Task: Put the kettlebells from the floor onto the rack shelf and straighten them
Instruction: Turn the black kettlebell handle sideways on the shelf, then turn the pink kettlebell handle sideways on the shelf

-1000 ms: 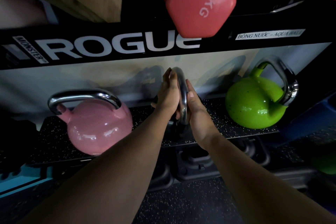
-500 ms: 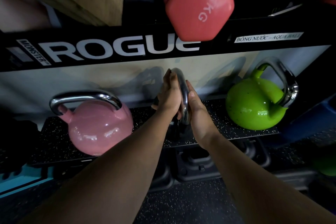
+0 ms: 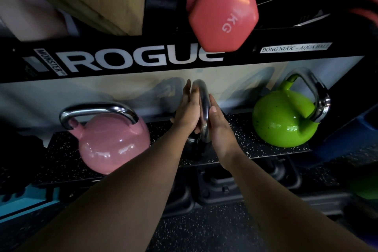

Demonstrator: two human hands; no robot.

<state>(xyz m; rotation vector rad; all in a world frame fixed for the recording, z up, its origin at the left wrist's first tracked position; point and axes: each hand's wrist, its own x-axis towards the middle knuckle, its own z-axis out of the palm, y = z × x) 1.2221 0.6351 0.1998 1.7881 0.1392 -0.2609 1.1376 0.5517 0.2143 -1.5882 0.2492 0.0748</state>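
Both hands press flat against a chrome kettlebell handle (image 3: 203, 112) at the middle of the rack shelf (image 3: 255, 145), the left hand (image 3: 189, 111) on its left side and the right hand (image 3: 217, 122) on its right, fingers straight and pointing up rather than curled around the bar. The handle stands edge-on to the camera; the dark body below it is mostly hidden behind the wrists. On the same speckled shelf, a pink kettlebell (image 3: 112, 141) sits to the left with its handle running side to side, and a green kettlebell (image 3: 284, 120) sits to the right, its handle turned at an angle. Above, a black rail (image 3: 122, 61) reads "ROGUE", overlapped by a pink hex dumbbell (image 3: 223, 14).
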